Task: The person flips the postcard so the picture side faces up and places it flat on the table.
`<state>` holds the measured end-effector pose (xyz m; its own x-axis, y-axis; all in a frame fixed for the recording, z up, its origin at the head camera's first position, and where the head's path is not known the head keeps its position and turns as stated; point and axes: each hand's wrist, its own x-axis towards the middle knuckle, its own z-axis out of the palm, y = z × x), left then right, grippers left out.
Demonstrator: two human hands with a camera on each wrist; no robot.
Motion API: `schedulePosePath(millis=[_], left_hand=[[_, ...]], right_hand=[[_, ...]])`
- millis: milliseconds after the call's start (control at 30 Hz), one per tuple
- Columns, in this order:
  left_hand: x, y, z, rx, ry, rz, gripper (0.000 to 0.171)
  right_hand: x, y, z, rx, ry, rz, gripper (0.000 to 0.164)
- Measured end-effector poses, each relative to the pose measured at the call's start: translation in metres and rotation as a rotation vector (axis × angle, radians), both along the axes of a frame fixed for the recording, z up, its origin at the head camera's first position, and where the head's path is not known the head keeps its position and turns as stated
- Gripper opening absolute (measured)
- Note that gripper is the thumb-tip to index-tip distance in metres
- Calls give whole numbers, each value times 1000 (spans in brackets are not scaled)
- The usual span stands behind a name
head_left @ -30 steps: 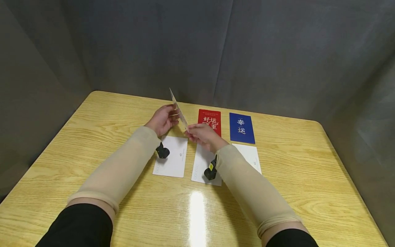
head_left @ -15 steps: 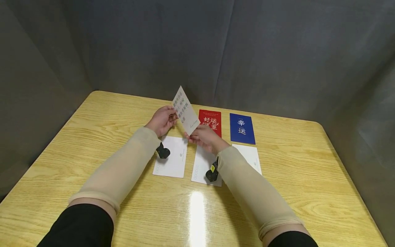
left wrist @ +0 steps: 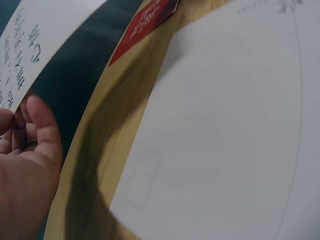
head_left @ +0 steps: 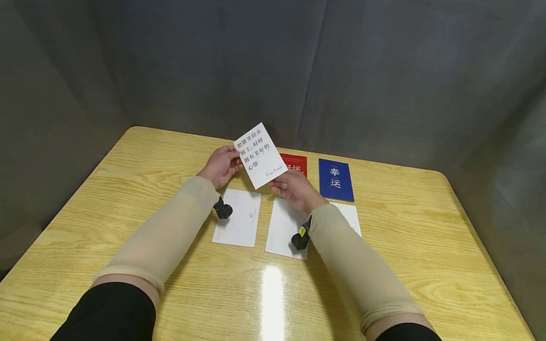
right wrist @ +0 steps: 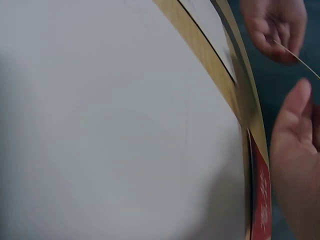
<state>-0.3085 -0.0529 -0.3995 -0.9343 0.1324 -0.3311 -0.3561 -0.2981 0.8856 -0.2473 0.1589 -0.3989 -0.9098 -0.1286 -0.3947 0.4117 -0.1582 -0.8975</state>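
Observation:
A white postcard (head_left: 261,156), printed with dark Chinese writing and "Keep happy", is raised above the table with its printed face toward the head camera. At its left edge my left hand (head_left: 221,166) pinches it between thumb and fingers. My right hand (head_left: 296,187) holds the lower right edge, its grip partly hidden by the card. In the left wrist view, part of the lettered face of the postcard (left wrist: 45,35) shows above the left hand (left wrist: 30,160). Seen edge-on in the right wrist view, the postcard (right wrist: 300,60) runs out of frame beside the right hand (right wrist: 295,145).
A red card (head_left: 295,161), partly covered, and a blue card (head_left: 336,180) lie at the table's back. Nearer are a white postcard (head_left: 237,218), a second white one (head_left: 282,227) and a third (head_left: 350,215), partly behind the right sleeve. A grey curtain (head_left: 204,71) hangs behind.
The postcard has turned from edge-on to face the head camera. My right hand has shifted rightward from its bottom corner along the lower right edge; my left hand has barely moved.

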Motion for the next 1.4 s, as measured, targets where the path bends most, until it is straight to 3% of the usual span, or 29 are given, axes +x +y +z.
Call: schedulePosePath(millis=[133,267,433,800,1033,1200,1400], left_hand=[[-3,-3,-2,-42,-15,3,18],[-3,-5,-2,-100,-26,2,25],[-4,-6,-1,-143,-31,8,29],[-4,-7,-1,-210,-23,31,30],[-6,-7,-2,-237,-12,45,29],[-4,-5,-1,-324,18,0,35],[1,0,1,-444,79,-114,36]], right_hand=[[-2,10,4,60,39,-105,33],[-2,14,4,182,125,-141,29],[1,14,3,294,192,-105,23],[5,6,0,416,203,-39,21],[5,0,-2,437,199,-72,17],[5,-4,-3,416,155,-98,16],[6,-6,-3,403,138,-116,17]])
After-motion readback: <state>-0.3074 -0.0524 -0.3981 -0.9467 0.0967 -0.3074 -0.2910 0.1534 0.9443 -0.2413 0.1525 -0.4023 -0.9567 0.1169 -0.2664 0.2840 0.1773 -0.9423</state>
